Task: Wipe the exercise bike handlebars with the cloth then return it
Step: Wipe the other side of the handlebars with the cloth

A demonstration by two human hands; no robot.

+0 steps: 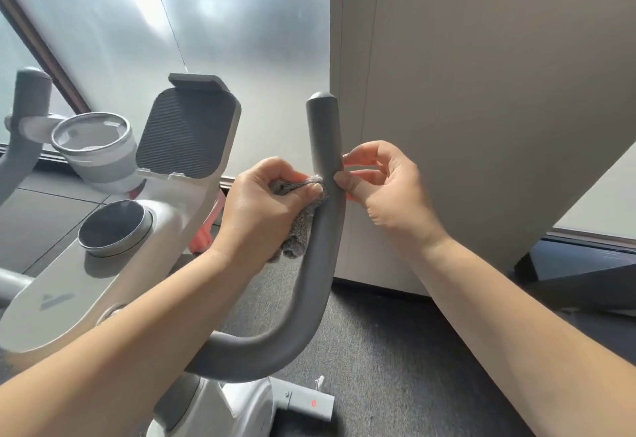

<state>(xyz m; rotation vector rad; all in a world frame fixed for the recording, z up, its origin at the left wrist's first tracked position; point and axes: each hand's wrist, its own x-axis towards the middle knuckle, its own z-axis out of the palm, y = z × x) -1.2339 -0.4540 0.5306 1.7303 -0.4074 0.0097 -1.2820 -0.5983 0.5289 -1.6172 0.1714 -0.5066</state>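
Note:
The bike's right handlebar (321, 230) is a grey padded tube that curves up from the bike's centre to a rounded tip. My left hand (265, 209) grips a grey fluffy cloth (299, 226) and presses it against the tube's left side, about a third of the way below the tip. My right hand (382, 192) rests on the tube's right side at the same height, thumb and fingertips touching it, nothing held. The left handlebar (29, 109) rises at the far left edge, apart from both hands.
A white console (113, 264) carries a round dark dial (113, 226), a ribbed tablet holder (187, 133) and a cup holder (94, 147). A beige cabinet panel (481, 109) stands close behind the right handlebar. Frosted glass is behind, dark carpet below.

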